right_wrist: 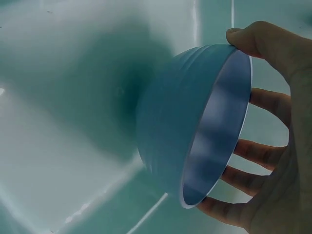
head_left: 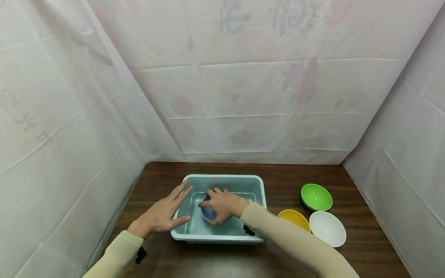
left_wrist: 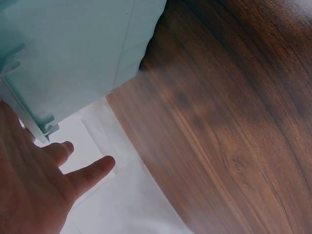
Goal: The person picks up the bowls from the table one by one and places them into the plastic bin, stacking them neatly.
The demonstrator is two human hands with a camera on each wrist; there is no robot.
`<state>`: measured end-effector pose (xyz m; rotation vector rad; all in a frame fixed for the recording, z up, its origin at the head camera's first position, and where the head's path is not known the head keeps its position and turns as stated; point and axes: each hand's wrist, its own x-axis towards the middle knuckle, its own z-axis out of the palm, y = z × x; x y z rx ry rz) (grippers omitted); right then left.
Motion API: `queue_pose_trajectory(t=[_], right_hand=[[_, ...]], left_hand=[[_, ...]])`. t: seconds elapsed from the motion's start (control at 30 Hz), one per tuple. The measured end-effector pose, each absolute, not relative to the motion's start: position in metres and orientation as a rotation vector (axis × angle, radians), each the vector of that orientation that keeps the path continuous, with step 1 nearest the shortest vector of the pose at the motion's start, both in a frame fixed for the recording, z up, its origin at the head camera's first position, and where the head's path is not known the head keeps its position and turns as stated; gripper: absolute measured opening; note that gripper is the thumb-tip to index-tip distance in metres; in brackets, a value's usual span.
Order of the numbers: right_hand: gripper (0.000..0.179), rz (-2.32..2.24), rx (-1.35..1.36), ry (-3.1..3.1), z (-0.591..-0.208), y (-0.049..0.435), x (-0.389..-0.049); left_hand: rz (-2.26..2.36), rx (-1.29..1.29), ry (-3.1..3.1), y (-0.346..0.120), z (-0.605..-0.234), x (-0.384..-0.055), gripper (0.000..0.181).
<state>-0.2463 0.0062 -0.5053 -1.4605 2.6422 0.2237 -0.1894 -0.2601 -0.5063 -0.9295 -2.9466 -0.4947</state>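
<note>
A blue bowl is inside the light teal plastic basin, close over its floor. My right hand reaches into the basin and grips the bowl by its rim, thumb on one side and fingertips spread along the other, as the right wrist view shows. The bowl's mouth faces the palm. My left hand is at the basin's left side with fingers straight and spread, overlapping the rim in the head view. In the left wrist view the fingers lie right at the basin's edge, partly hidden by it.
Right of the basin, a green bowl, a white bowl and a yellow bowl sit on the dark wooden table. My right forearm partly covers the yellow one. White curtains enclose the back and both sides.
</note>
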Motion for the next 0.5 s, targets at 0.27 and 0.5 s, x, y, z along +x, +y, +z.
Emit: queue_pose_trajectory(t=[0.27, 0.5], right_hand=[[0.072, 0.246, -1.421, 2.637, -0.5147, 0.0028, -0.2482], [0.072, 0.264, -1.382, 2.638, -0.5167, 0.0038, -0.2498]], left_hand=[[-0.474, -0.902, -2.978, -0.2605, -0.5075, -0.1903, 0.095], [-0.493, -0.895, -3.009, -0.2595, -0.5071, -0.1897, 0.095]])
